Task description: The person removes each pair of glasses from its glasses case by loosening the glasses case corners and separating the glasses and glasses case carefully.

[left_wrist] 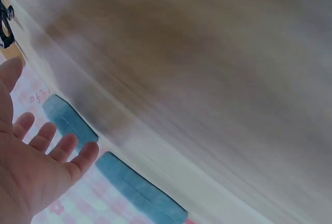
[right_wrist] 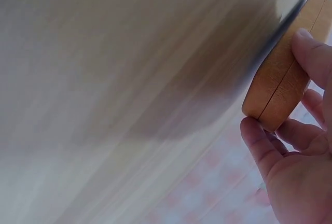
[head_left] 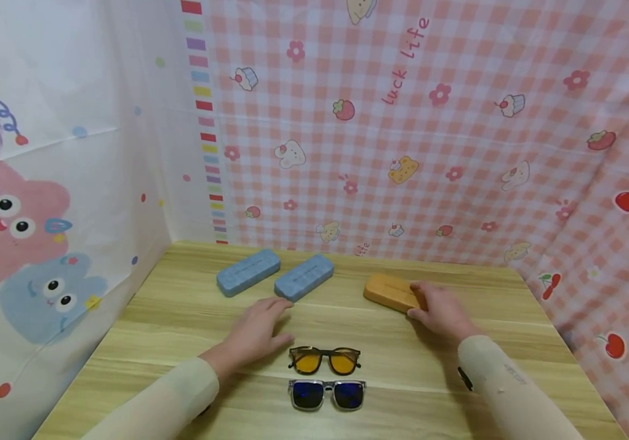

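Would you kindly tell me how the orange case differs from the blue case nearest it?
The right hand grips the orange case; neither hand grips the blue case. The orange case slants down rightward in the head view, the blue case up rightward. Both are long, closed, with lettering on top.

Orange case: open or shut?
Shut. In the right wrist view, the two halves of the orange case meet along a thin seam, no gap showing. The right hand grips it. Contents: cannot tell.
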Demonstrator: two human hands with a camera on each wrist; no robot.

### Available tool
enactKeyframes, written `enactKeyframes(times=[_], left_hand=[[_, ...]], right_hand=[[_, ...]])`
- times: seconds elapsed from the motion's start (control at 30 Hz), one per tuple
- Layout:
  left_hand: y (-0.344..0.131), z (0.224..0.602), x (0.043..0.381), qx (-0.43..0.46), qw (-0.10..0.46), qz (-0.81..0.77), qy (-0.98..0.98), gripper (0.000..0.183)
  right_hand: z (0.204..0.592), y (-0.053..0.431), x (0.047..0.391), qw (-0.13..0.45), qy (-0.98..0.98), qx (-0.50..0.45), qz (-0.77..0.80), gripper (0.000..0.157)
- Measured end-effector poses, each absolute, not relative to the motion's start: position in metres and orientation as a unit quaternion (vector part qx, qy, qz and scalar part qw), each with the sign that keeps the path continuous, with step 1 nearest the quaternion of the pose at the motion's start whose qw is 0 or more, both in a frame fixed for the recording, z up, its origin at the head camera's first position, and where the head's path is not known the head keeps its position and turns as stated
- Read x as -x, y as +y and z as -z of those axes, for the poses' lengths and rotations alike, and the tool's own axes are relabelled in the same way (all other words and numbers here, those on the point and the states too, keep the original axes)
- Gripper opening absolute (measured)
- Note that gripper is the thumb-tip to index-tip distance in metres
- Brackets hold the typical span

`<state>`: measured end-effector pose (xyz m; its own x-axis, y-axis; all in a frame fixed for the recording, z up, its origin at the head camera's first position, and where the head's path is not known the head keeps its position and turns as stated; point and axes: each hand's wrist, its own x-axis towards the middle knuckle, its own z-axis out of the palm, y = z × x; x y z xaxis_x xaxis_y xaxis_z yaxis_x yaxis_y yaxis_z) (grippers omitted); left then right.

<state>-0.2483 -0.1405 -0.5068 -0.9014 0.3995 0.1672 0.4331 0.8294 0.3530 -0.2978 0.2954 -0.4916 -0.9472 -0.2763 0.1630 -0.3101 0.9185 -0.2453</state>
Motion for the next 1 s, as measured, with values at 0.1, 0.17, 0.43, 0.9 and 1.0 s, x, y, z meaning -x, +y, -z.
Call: enactKeyframes(times=[0.1, 0.17, 0.43, 0.9, 1.0], left_hand=[[-0.136, 0.509, 0.253, 0.222, 0.033, 0.206, -0.953, 0.074], [-0.133, 0.509, 0.256, 0.217, 0.02, 0.217, -0.952, 0.074], [-0.121, 0.508, 0.264, 0.185, -0.025, 0.293, -0.938, 0.08], [-0.107, 0.507, 0.274, 0.149, -0.034, 0.308, -0.939, 0.089], [-0.104, 0.508, 0.278, 0.145, -0.033, 0.308, -0.94, 0.092]], right_hand=[[0.492, 0.28, 0.296, 0.06, -0.973, -0.172, -0.139, 0.058], [0.492, 0.269, 0.294, 0.055, -0.972, -0.182, -0.138, 0.058], [0.491, 0.231, 0.286, 0.031, -0.964, -0.221, -0.144, 0.059], [0.493, 0.187, 0.277, 0.006, -0.951, -0.258, -0.17, 0.058], [0.494, 0.183, 0.277, 0.003, -0.951, -0.256, -0.173, 0.058]])
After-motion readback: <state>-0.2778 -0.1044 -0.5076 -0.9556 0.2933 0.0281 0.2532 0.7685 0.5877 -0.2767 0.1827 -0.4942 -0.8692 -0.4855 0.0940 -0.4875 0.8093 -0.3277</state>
